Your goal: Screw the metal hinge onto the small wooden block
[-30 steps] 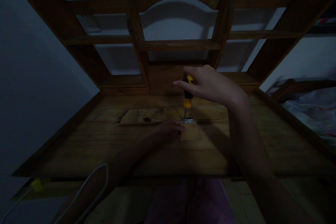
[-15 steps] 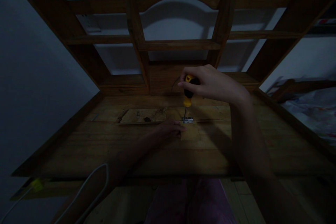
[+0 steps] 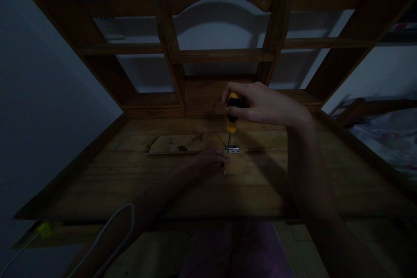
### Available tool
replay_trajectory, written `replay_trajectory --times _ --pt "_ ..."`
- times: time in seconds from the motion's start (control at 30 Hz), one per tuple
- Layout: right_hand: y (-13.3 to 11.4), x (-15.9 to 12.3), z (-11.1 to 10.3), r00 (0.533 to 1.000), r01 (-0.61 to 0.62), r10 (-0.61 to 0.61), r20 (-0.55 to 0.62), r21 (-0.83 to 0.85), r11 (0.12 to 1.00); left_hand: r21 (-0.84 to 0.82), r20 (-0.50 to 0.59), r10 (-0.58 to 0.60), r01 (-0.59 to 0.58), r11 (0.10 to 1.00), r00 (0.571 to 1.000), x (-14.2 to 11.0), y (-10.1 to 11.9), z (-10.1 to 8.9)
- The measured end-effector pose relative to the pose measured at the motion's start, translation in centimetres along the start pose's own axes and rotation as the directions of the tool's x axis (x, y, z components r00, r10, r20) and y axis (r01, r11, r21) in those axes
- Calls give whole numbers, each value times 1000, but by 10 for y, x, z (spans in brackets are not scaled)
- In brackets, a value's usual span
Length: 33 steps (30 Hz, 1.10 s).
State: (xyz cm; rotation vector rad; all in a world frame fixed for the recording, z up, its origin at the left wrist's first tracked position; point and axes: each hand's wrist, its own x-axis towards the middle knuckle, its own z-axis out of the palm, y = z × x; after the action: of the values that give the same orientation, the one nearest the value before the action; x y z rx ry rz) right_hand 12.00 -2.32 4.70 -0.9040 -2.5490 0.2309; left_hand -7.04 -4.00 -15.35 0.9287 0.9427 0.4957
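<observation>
In the head view my right hand (image 3: 257,102) is closed around the yellow and black handle of a screwdriver (image 3: 231,127), which stands nearly upright. Its thin shaft runs down to the left part of a small silver hinge (image 3: 233,149). The hinge lies along the upper edge of a small square piece of wood (image 3: 236,165) on the desk top. My left hand (image 3: 211,157) rests low beside them, its fingers stretched out, fingertips touching the wood piece's left edge near the screwdriver tip. Dim light hides whether a screw is under the tip.
The wooden desk top (image 3: 137,182) has a raised shelf unit (image 3: 223,55) at its back. A recessed, rough patch (image 3: 182,142) lies left of the hinge. A white cord (image 3: 132,217) loops over my left forearm. Plastic-wrapped items (image 3: 387,134) are at the right.
My right hand and the screwdriver handle have shifted very slightly left, the fingers turning a little on the handle. My left hand, the hinge and the wood piece stay in place.
</observation>
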Motion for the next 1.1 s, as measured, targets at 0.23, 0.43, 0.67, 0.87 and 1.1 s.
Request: replay_trajectory --times 0.23,0.43,0.67,0.87,1.1 --pt "3 3 9 989 -129 117 -90 -142 981 13 -27 17 -16 1000 1000 -7 3 5" --pt "3 1 2 996 -80 78 -35 -51 995 9 -11 24 -24 1000 1000 -7 3 5" --pt "3 1 6 994 -93 83 -75 -131 987 -1 -45 44 -44 999 998 -13 8 10" --pt "2 -1 2 993 -117 115 -30 -65 991 8 -49 25 -25 1000 998 -13 9 10" --pt "1 -3 -4 1000 24 -24 19 15 1000 25 -66 49 -48 999 997 -13 10 12"
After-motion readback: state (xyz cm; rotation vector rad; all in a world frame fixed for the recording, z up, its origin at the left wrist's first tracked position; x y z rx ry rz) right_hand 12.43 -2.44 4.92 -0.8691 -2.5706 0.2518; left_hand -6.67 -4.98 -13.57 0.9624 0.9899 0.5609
